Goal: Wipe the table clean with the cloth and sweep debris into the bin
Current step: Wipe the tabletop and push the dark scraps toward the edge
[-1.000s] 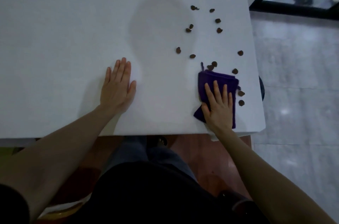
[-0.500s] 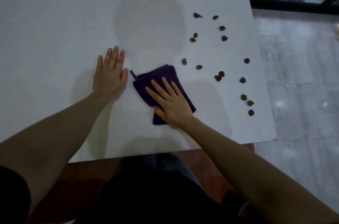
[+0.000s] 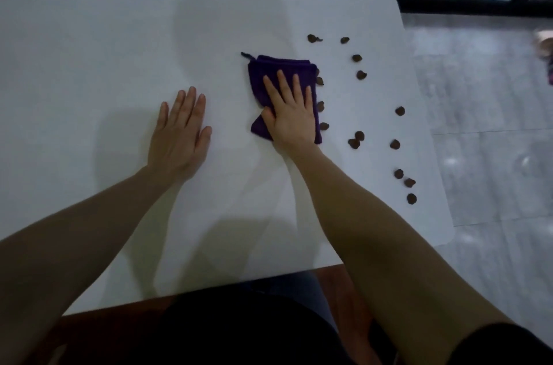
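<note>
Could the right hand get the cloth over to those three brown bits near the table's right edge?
Probably yes. The right hand lies flat on the purple cloth, and only bare table and loose debris lie between it and the three bits.

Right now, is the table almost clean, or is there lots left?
Lots is left. Nothing looks finished: brown crumbly bits are scattered over the right side of the white table. In hand: the right hand presses the folded purple cloth flat, with a few bits along its right edge. The left hand rests flat on the table. No bin is in view.
</note>
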A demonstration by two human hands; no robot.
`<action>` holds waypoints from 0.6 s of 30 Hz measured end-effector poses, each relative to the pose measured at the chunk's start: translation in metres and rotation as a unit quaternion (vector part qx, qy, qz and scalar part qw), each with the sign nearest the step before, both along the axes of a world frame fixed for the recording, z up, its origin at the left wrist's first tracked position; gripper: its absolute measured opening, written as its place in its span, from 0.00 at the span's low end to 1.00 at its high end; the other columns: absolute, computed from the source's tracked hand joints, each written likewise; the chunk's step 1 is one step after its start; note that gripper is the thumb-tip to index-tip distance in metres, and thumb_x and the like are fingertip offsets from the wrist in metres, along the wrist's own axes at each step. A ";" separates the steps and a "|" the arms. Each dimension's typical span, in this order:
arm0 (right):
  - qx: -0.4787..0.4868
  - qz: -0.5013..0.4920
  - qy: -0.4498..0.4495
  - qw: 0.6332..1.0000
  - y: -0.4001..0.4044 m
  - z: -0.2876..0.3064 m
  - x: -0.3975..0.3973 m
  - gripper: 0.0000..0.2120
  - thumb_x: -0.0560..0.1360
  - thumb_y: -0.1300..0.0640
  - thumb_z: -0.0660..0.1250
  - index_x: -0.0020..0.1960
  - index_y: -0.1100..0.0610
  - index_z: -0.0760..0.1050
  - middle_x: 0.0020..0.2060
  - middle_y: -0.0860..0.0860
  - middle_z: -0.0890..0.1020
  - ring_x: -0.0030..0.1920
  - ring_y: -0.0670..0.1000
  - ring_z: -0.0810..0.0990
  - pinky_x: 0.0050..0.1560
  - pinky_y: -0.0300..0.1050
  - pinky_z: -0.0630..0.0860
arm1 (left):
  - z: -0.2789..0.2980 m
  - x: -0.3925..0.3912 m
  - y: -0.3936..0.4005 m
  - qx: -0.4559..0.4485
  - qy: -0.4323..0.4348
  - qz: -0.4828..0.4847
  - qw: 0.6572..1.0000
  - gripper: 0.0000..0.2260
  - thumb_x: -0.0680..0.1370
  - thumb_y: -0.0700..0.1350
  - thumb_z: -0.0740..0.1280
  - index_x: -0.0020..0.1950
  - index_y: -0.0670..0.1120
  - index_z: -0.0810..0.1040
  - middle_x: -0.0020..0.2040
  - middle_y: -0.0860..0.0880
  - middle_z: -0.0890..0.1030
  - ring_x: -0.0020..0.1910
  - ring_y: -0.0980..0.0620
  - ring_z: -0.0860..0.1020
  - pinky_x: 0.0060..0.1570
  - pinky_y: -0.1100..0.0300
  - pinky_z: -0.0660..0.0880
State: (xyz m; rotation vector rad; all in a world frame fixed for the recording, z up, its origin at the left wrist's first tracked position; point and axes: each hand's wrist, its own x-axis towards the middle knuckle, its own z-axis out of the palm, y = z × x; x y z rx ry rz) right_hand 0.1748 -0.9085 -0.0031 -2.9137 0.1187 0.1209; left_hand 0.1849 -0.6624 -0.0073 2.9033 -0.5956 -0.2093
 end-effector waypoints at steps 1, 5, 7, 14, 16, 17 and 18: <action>-0.003 -0.022 0.001 1.000 -0.005 0.000 -0.001 0.28 0.83 0.45 0.49 0.81 0.47 0.51 0.80 0.51 0.53 0.80 0.57 0.46 0.79 0.57 0.42 | 0.002 0.004 -0.007 -0.003 0.000 -0.010 1.000 0.29 0.83 0.54 0.46 0.82 0.45 0.48 0.82 0.46 0.48 0.81 0.48 0.46 0.79 0.47 0.42; -0.006 -0.080 -0.001 0.997 -0.024 -0.002 -0.011 0.28 0.82 0.45 0.48 0.81 0.47 0.50 0.81 0.50 0.52 0.80 0.56 0.47 0.79 0.58 0.42 | 0.006 0.015 -0.036 -0.007 -0.002 -0.041 0.999 0.29 0.82 0.55 0.45 0.82 0.44 0.49 0.82 0.45 0.49 0.81 0.48 0.47 0.79 0.48 0.41; -0.009 -0.092 -0.004 0.996 -0.039 -0.003 -0.023 0.28 0.82 0.45 0.48 0.81 0.47 0.51 0.80 0.50 0.53 0.80 0.56 0.47 0.79 0.58 0.44 | 0.007 0.019 -0.051 -0.009 0.004 -0.057 0.998 0.30 0.81 0.55 0.44 0.82 0.44 0.50 0.82 0.45 0.50 0.81 0.47 0.48 0.79 0.48 0.42; -0.018 -0.125 0.001 0.992 -0.089 -0.001 -0.062 0.28 0.82 0.46 0.50 0.81 0.47 0.52 0.80 0.50 0.54 0.80 0.57 0.48 0.79 0.57 0.44 | 0.001 0.032 -0.089 -0.015 0.016 -0.088 0.996 0.31 0.81 0.56 0.45 0.81 0.43 0.53 0.82 0.44 0.52 0.81 0.46 0.50 0.78 0.48 0.42; -0.015 -0.126 0.006 0.992 -0.098 -0.002 -0.071 0.28 0.82 0.46 0.50 0.81 0.47 0.51 0.80 0.50 0.53 0.80 0.56 0.47 0.79 0.57 0.44 | 0.000 0.036 -0.095 -0.015 0.014 -0.088 0.996 0.31 0.81 0.56 0.45 0.81 0.43 0.53 0.82 0.44 0.52 0.81 0.46 0.49 0.78 0.47 0.42; -0.014 -0.130 0.008 0.991 -0.103 -0.002 -0.075 0.28 0.82 0.46 0.50 0.81 0.47 0.51 0.80 0.50 0.53 0.80 0.56 0.47 0.79 0.57 0.44 | 0.001 0.039 -0.098 -0.015 0.015 -0.087 0.996 0.31 0.81 0.56 0.45 0.81 0.43 0.52 0.82 0.44 0.52 0.81 0.46 0.49 0.78 0.47 0.42; -0.013 -0.136 0.008 0.991 -0.108 -0.002 -0.079 0.28 0.82 0.46 0.49 0.81 0.47 0.51 0.80 0.50 0.53 0.80 0.56 0.47 0.79 0.57 0.44 | 0.001 0.042 -0.101 -0.016 0.016 -0.086 0.996 0.31 0.81 0.55 0.45 0.81 0.43 0.52 0.82 0.44 0.51 0.81 0.46 0.48 0.78 0.47 0.42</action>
